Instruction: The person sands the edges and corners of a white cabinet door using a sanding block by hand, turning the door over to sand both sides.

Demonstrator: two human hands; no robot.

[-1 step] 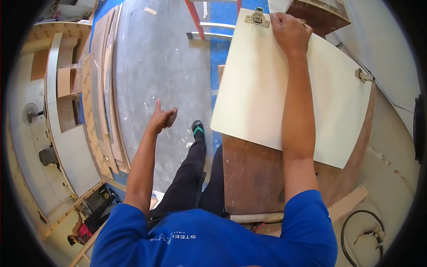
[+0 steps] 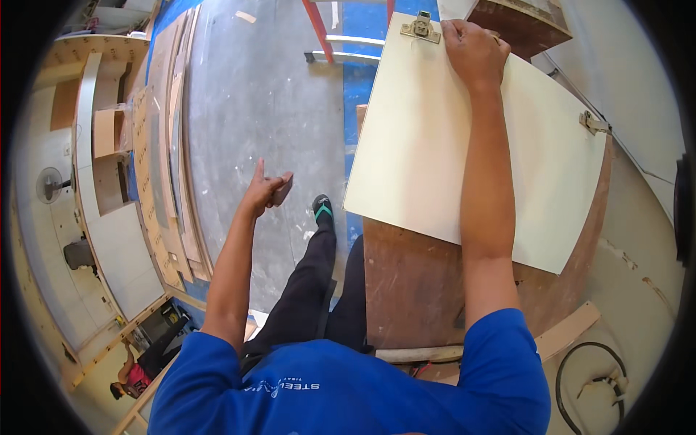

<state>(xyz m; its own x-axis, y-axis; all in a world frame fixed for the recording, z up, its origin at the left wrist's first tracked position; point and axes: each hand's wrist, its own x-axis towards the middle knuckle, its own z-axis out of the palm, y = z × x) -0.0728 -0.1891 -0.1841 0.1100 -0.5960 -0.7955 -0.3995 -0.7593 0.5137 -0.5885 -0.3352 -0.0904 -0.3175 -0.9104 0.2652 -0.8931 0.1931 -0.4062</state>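
A cream-coloured cabinet door (image 2: 413, 159) lies tilted on a brown wooden board (image 2: 413, 283), its front corner overhanging the board's left side. Two metal hinges sit on it: one hinge (image 2: 420, 29) at the far left corner, another hinge (image 2: 594, 123) at the right. My right hand (image 2: 475, 54) is closed over the door's far edge, with the forearm stretched across the door. Out over the floor, my left hand (image 2: 264, 192) has one finger pointing forward and the others curled round a small flat reddish-brown piece (image 2: 284, 188), whose kind I cannot make out.
A red ladder (image 2: 322, 36) stands ahead on blue floor covering. Long wooden boards (image 2: 174, 130) lie along the left, beside a cabinet frame (image 2: 90, 167). Another person (image 2: 138, 377) is at the lower left. A black hose (image 2: 565, 370) coils at the lower right.
My left hand has turned slightly, showing more of the reddish-brown piece. The door and my right hand have barely shifted.
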